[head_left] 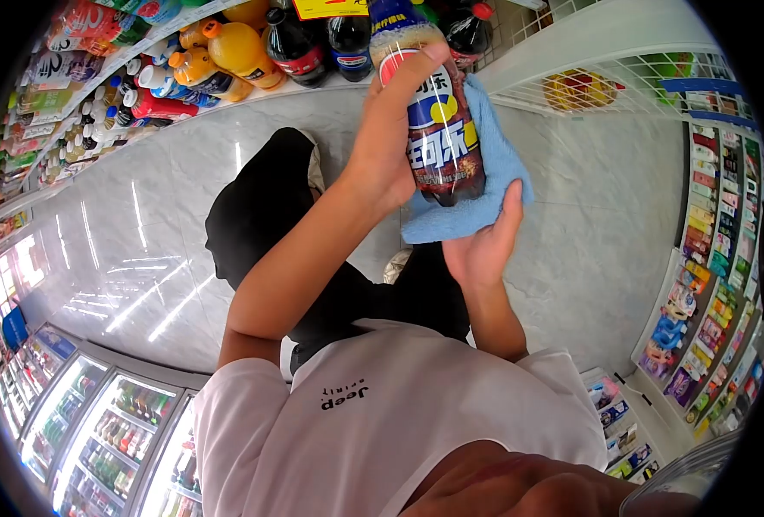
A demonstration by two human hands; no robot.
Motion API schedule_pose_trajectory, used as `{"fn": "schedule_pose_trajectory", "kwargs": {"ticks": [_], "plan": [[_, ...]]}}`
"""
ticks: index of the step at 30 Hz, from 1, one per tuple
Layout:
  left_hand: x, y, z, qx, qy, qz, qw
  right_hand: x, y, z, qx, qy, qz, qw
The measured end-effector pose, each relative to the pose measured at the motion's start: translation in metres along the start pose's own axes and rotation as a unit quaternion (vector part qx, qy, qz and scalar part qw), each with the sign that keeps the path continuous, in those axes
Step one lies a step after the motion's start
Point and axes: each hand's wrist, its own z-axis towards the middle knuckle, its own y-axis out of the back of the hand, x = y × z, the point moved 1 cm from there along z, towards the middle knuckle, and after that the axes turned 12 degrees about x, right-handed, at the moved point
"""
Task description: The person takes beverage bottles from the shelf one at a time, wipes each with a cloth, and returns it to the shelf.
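Observation:
My left hand (383,142) is wrapped round a plastic cola bottle (440,129) with dark liquid and a blue, white and yellow label, its thumb lying across the upper part. The bottle is tilted, its base toward me. A light blue cloth (495,142) lies along the bottle's right side and under its base. My right hand (483,250) holds this cloth from below, thumb at its right edge; its other fingers are hidden behind the cloth. Just beyond the bottle, a low shelf holds dark cola bottles (296,52) and orange drink bottles (240,53).
Shelves of drinks (97,112) curve along the left. A white wire rack (606,86) stands at the right front, with packaged-goods shelves (709,250) beyond. Glass-door coolers (115,431) are at the lower left. Grey tiled floor (140,207) lies below, around my legs.

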Motion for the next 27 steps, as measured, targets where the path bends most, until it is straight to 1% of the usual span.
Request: {"fn": "schedule_pose_trajectory", "kwargs": {"ticks": [4,5,8,9,12,13,16,17,20,21,23,24,25,26,27], "plan": [[-0.01,-0.01,-0.008,0.033,-0.042,0.067,0.996,0.006,-0.007,-0.005,0.003,-0.069,0.181,0.981],[-0.01,-0.01,-0.01,0.061,-0.054,0.085,0.993,0.009,-0.006,-0.003,-0.002,-0.09,0.23,0.969],[-0.001,-0.001,-0.01,0.077,-0.066,0.167,0.981,0.003,0.011,0.006,0.011,-0.121,0.308,0.944],[-0.001,0.001,-0.01,0.095,-0.062,0.194,0.974,-0.003,0.019,0.008,0.03,-0.124,0.366,0.922],[-0.002,-0.01,-0.016,0.13,-0.134,0.354,0.916,-0.01,0.027,0.011,-0.029,-0.167,0.326,0.93],[-0.001,-0.015,-0.016,0.129,-0.17,0.353,0.911,-0.005,0.017,0.01,-0.021,-0.169,0.326,0.93],[0.003,-0.011,-0.014,0.164,-0.182,0.392,0.887,-0.015,0.031,0.002,0.002,-0.145,0.325,0.935],[0.005,-0.011,-0.014,0.169,-0.16,0.354,0.906,-0.017,0.037,0.003,0.024,-0.122,0.356,0.926],[0.008,-0.011,-0.015,0.18,-0.096,0.24,0.949,-0.004,0.026,0.007,-0.027,-0.032,0.315,0.948],[0.005,-0.012,-0.015,0.188,-0.097,0.205,0.956,0.001,0.019,0.005,-0.036,0.002,0.264,0.964],[0.011,-0.011,-0.016,0.149,-0.081,0.144,0.975,0.004,0.001,0.011,-0.084,0.093,0.099,0.987],[0.016,-0.01,-0.017,0.128,-0.072,0.113,0.983,0.003,-0.005,0.01,-0.108,0.137,0.016,0.985],[0.02,-0.01,-0.017,0.135,-0.081,0.106,0.982,-0.003,-0.003,0.006,-0.069,0.177,-0.052,0.981],[0.019,-0.008,-0.017,0.106,-0.088,0.091,0.986,-0.007,0.001,0.001,-0.021,0.22,-0.197,0.955],[0.018,-0.007,-0.015,0.077,-0.096,0.075,0.99,-0.01,0.006,-0.004,0.027,0.26,-0.337,0.905]]}}
